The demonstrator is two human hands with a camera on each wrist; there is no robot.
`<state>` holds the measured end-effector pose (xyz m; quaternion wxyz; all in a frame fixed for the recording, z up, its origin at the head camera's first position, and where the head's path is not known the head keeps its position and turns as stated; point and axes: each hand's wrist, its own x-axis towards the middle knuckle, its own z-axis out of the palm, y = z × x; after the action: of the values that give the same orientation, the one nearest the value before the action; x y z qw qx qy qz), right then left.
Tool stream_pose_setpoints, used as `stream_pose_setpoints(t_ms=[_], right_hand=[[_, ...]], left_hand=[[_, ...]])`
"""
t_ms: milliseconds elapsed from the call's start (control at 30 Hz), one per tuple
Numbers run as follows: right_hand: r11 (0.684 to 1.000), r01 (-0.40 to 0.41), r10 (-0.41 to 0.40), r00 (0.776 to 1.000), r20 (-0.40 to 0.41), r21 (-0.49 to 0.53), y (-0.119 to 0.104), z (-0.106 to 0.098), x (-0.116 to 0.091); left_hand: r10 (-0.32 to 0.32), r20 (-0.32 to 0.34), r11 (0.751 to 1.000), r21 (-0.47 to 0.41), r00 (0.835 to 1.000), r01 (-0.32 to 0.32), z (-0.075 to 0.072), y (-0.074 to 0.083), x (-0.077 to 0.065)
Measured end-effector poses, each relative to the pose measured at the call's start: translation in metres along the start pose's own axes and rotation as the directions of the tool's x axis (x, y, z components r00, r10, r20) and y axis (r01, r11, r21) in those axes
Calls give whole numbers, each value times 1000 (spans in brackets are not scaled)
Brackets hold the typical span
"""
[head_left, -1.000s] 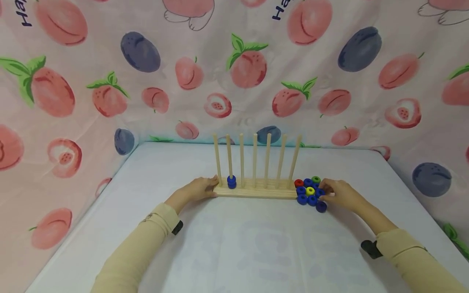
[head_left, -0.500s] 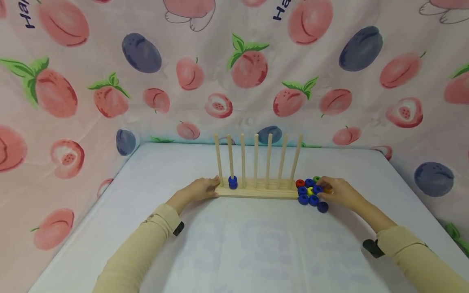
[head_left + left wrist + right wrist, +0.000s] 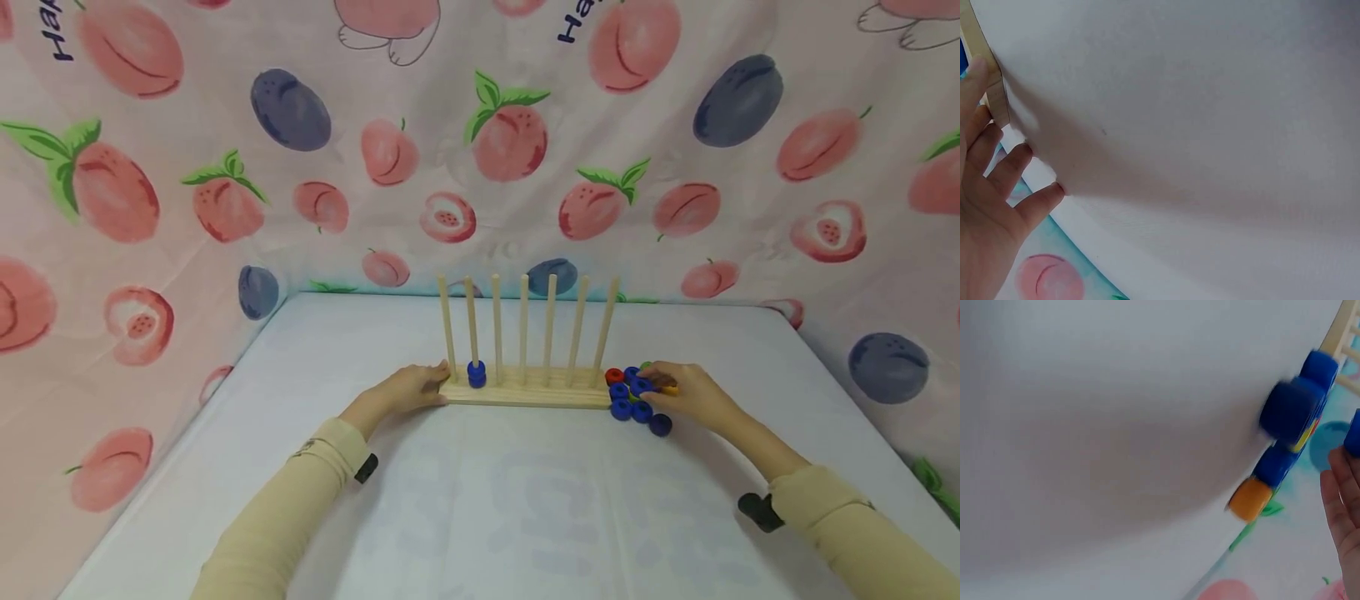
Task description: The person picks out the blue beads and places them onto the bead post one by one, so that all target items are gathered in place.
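Observation:
My left hand (image 3: 408, 388) grips the left end of a wooden peg rack (image 3: 525, 398); in the left wrist view, thumb and index finger lie on either side of the base's end (image 3: 997, 103). Two blue beads are stacked on the rack's second peg from the left. With thumb and fingers, my right hand (image 3: 690, 394) pinches a blue bead (image 3: 641, 387) over the bead cluster at the rack's right end. That bead (image 3: 1354, 434) is raised at the fingertips in the right wrist view. The other six pegs hold no beads.
Around the right hand lie a red bead (image 3: 614, 377), several blue beads (image 3: 620, 408), a darker blue bead (image 3: 661, 425), and partly hidden yellow and green ones. An orange bead (image 3: 1250, 500) shows in the right wrist view. Fruit-printed cloth (image 3: 450, 125) hangs behind the white table (image 3: 525, 500).
My right hand has picked a blue bead from the cluster's right side and shifted slightly left with it, now covering part of the yellow bead. The left hand stays at the rack.

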<state>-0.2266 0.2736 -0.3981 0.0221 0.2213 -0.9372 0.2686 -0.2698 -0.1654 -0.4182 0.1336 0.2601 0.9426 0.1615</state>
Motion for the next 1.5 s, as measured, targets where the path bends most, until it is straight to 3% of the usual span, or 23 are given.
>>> stream_pose_setpoints(t_ms=[233,700,867,1300,1500], right_hand=[[996,39,-35,998,-50,79,-14,12,-6],[978,122,-108,990,-88,168,-35,32,1],[972,103,-96,995,-39,213,-45,41,4],[952,164,-188,980,70,257,-67,54,14],[951,193,-217,973,79,241,-81,58,25]], left_hand=[[-20,29,1000,-2,999,20,2,3,-4],[1,14,1000,-16,1000,-1,-2,2,-6],[0,24,1000,-14,1000,0,1,0,-9],[24,-10,1000,-2,1000,-24,6,1,-5],[23,-10,1000,1,1000,-23,3,3,-2]])
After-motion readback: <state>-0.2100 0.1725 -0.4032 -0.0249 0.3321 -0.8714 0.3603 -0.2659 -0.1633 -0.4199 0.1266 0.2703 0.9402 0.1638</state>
